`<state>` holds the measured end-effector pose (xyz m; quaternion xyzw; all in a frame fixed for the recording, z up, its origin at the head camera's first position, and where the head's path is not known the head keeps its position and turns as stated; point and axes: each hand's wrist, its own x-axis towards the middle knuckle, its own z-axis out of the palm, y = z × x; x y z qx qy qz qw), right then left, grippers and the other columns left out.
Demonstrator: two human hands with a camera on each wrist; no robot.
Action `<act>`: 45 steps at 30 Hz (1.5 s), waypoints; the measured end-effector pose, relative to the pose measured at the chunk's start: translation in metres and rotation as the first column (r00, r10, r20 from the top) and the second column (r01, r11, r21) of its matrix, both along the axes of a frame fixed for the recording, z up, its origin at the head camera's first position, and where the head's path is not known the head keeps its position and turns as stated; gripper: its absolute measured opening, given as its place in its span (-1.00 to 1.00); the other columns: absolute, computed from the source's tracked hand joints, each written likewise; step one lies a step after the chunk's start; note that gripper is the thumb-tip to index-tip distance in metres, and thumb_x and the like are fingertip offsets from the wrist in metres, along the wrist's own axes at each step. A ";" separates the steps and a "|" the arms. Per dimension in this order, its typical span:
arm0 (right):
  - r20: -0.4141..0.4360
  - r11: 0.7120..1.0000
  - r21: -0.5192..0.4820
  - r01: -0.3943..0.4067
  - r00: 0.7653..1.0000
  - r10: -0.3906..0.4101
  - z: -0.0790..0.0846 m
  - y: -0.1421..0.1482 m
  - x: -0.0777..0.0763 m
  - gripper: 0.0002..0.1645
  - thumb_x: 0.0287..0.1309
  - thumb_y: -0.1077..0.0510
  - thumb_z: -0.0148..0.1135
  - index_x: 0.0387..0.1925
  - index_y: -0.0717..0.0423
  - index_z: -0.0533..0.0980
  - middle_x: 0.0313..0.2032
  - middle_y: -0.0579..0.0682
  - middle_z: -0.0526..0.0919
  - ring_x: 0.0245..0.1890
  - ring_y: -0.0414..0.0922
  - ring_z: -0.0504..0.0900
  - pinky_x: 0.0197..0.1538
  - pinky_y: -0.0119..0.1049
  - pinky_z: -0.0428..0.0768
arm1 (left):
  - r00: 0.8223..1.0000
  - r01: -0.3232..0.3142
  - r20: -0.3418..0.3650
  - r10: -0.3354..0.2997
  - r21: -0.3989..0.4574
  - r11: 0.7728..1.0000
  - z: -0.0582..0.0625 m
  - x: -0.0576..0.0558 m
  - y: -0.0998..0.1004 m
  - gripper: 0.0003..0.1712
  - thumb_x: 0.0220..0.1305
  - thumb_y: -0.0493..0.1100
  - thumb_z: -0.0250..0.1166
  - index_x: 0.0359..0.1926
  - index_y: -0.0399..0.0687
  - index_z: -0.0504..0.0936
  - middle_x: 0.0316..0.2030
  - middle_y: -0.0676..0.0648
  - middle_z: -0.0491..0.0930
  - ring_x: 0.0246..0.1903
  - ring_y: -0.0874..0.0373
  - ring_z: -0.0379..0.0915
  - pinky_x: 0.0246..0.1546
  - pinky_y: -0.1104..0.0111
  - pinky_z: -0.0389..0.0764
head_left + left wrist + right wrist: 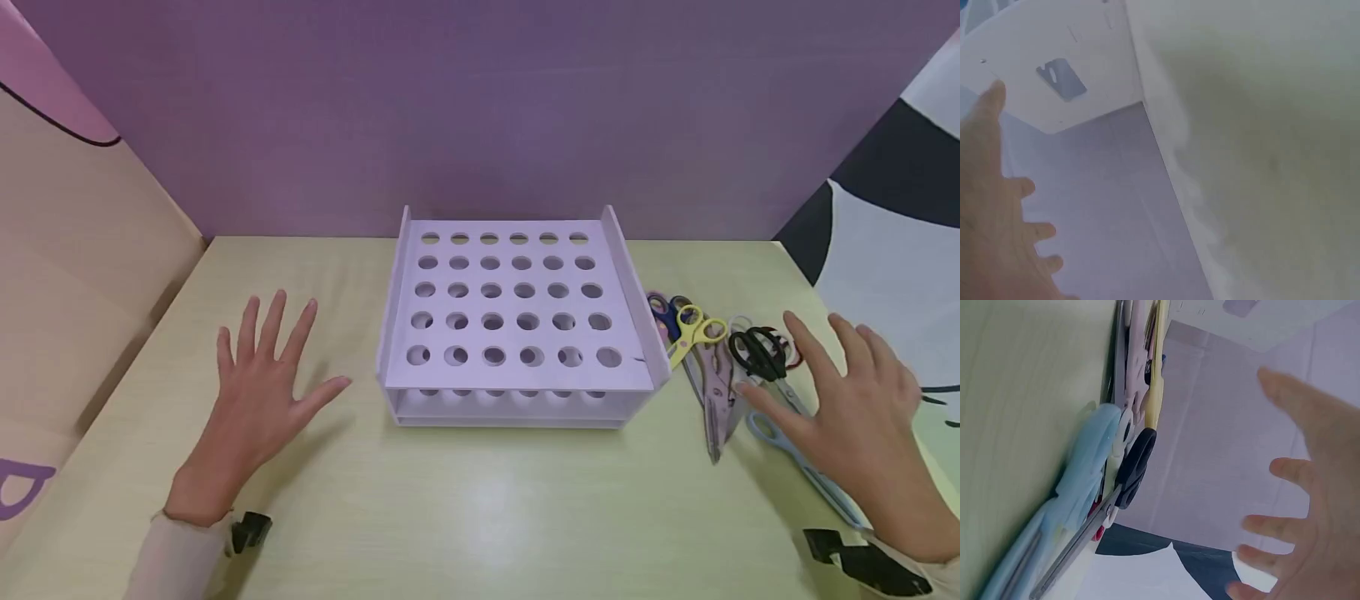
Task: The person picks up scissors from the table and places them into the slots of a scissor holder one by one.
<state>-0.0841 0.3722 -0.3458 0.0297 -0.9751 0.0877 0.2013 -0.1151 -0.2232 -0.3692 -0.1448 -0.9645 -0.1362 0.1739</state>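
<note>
A white rack (pixel 510 305) with rows of round holes stands at the middle of the table. To its left, my left hand (pixel 257 408) hovers with fingers spread and holds nothing. On the other side my right hand (pixel 862 417) is raised over a pile of scissors, fingers apart and holding nothing. In the pile lie yellow-handled scissors (pixel 684 343), black-handled scissors (pixel 762 357), pink scissors (pixel 716 396) and light blue scissors (pixel 817 479). The right wrist view shows the light blue scissors (pixel 1085 469) and black scissors (pixel 1137 464) beside the hand.
A pale wooden table (pixel 480 508) carries everything. Behind it rises a purple wall panel (pixel 480 108), with a cream side panel (pixel 82 275) at left and a black-and-white printed panel (pixel 900 242) at right. Dark straps (pixel 873 567) circle the right wrist.
</note>
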 end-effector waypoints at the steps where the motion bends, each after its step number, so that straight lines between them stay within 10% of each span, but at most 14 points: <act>1: 0.000 1.000 -0.007 -0.008 1.000 0.008 0.000 0.000 0.001 0.11 0.08 -0.39 0.30 0.54 -0.10 0.10 0.39 0.45 0.12 0.36 0.51 0.03 0.12 0.60 -0.03 | 1.000 0.020 0.017 -0.021 0.027 0.999 0.001 -0.001 0.002 0.05 0.24 0.37 0.20 0.59 0.24 -0.08 0.58 -0.13 -0.25 0.54 -0.18 -0.46 0.34 -0.34 -0.32; 8: 0.186 0.999 -0.034 -0.041 0.981 0.046 -0.003 0.004 0.000 -0.14 0.24 -0.14 0.30 0.41 0.21 0.26 -0.06 0.55 0.53 -0.11 0.47 0.48 -0.20 0.39 0.37 | 0.973 0.173 0.109 -0.204 0.243 0.955 0.018 -0.007 0.018 -0.08 0.35 0.18 0.23 0.57 0.38 -0.07 0.57 -0.01 -0.17 0.53 -0.10 -0.26 0.31 -0.29 0.05; 15: 0.274 0.994 -0.009 -0.113 0.955 0.111 0.001 0.009 -0.002 -0.47 0.25 0.01 0.32 -0.01 0.42 0.50 -0.46 0.15 0.71 -0.48 0.13 0.65 -0.46 0.10 0.54 | 0.940 0.282 0.075 -0.332 0.374 0.884 0.037 -0.022 0.040 -0.25 0.42 0.10 0.19 0.52 0.22 0.13 0.51 0.06 0.04 0.45 0.07 0.05 0.31 -0.05 0.28; 20: 0.339 0.993 -0.029 -0.111 0.934 0.114 0.002 0.005 -0.006 -0.56 0.24 0.06 0.34 -0.06 0.36 0.53 -0.40 0.21 0.71 -0.44 0.13 0.67 -0.44 0.07 0.57 | 0.923 0.333 0.015 -0.385 0.470 0.817 0.044 -0.039 0.059 -0.31 0.39 0.04 0.24 0.46 0.05 0.28 0.46 0.08 0.17 0.41 0.17 0.14 0.25 0.11 0.43; 32: 0.546 0.998 -0.030 -0.053 0.836 0.061 -0.008 0.019 -0.006 -0.34 0.15 0.01 0.39 0.11 0.40 0.43 -0.27 0.29 0.63 -0.26 0.26 0.61 -0.37 0.11 0.52 | 0.844 0.370 0.113 -0.524 0.585 0.722 0.042 -0.051 0.074 -0.38 0.39 -0.26 0.18 0.44 0.06 0.31 0.54 0.12 0.01 0.49 0.11 -0.02 0.31 0.02 0.33; 45: 0.496 0.994 -0.048 -0.096 0.862 0.107 -0.022 0.030 -0.009 -0.49 0.03 0.10 0.47 -0.08 0.37 0.55 -0.38 0.12 0.59 -0.35 0.09 0.56 -0.36 0.06 0.52 | 0.825 0.340 0.152 -0.545 0.636 0.693 0.042 -0.049 0.073 -0.40 0.38 -0.38 0.07 0.40 0.02 0.37 0.55 0.07 -0.02 0.49 0.05 -0.01 0.30 0.03 0.35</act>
